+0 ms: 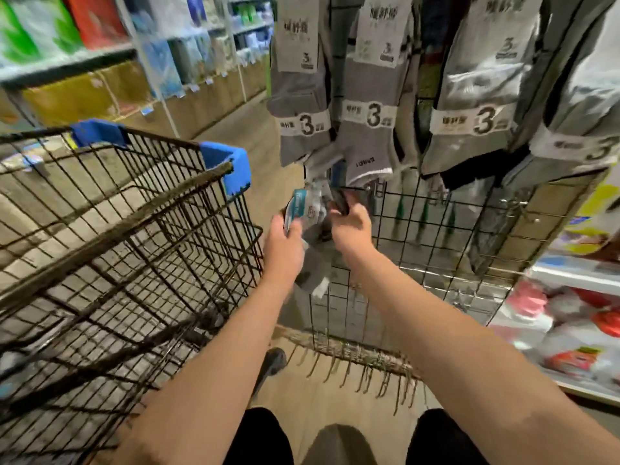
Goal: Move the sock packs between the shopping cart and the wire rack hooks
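- Socks: a grey pack of socks [310, 229] with a teal and white card label sat between the two hands, in front of the wire rack [436, 229] and just right of the shopping cart [134, 229].
- Left hand [283, 241] was at the pack's left edge, fingers curled round the card label, gripping it from the side; the lower end of the socks hung down below this hand.
- Right hand [352, 229] was just right of the pack, its fingers curled and pinching a dark part at the pack's upper right, close to the rack's wire; what exactly that dark part was could not be told through the blur.
- Both hands were near each other, with the pack bridging the gap between them, and both forearms reached forward from the bottom of the view.
- Above the hands, more grey sock packs [369, 115] marked with a large 3 hung in a row from the rack.
- The cart's blue corner guard [231, 166] stood just left of the held pack, apart from it.
- Shelves of goods [84, 62] ran along the aisle at left, and a lower shelf [570, 330] with red and white packages lay at right.
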Tool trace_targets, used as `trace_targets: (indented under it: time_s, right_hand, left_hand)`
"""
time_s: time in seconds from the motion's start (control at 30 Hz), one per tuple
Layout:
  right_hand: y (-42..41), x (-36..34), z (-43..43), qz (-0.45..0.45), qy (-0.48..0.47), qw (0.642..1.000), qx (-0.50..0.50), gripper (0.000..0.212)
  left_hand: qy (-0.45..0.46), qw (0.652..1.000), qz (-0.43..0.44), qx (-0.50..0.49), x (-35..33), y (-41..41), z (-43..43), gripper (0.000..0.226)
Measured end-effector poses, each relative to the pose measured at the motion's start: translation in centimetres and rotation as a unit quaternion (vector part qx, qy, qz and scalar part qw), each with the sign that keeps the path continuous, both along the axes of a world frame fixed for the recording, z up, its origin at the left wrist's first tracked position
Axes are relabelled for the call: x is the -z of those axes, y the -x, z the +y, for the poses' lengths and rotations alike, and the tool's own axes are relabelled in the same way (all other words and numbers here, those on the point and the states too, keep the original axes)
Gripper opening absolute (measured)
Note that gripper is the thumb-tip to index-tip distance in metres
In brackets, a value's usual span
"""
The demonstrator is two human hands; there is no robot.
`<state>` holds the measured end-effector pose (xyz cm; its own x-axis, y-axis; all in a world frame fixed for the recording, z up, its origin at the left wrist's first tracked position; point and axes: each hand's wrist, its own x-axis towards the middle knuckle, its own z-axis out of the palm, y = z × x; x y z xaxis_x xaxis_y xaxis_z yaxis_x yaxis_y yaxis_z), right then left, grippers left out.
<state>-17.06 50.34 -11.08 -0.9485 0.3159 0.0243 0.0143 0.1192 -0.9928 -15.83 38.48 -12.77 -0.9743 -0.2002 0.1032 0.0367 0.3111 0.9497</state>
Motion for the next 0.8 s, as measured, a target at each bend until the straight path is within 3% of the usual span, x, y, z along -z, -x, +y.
trace_targets:
  time_s: [0.17,0.6,0.8]
  right_hand:
    - [2.5,1.4,-0.2,-0.058,0.028,0.997,0.030,0.051]
    - [3.1,3.3,-1.3,-0.025,0.107,0.992,0.066,0.047]
    - [0.3,4.7,-1.4,0.018,0.007,0.994,0.109,0.044]
  left_hand:
    - [-0.007,1.000,-0.017,-0.007,1.4,0.9,0.3,0.009]
    - [-0.047,0.998,0.024,0.036,3.2,1.3,-0.4,0.024]
    - [-0.058,0.996,0.016,0.065,3.6,0.2,-0.6,0.013]
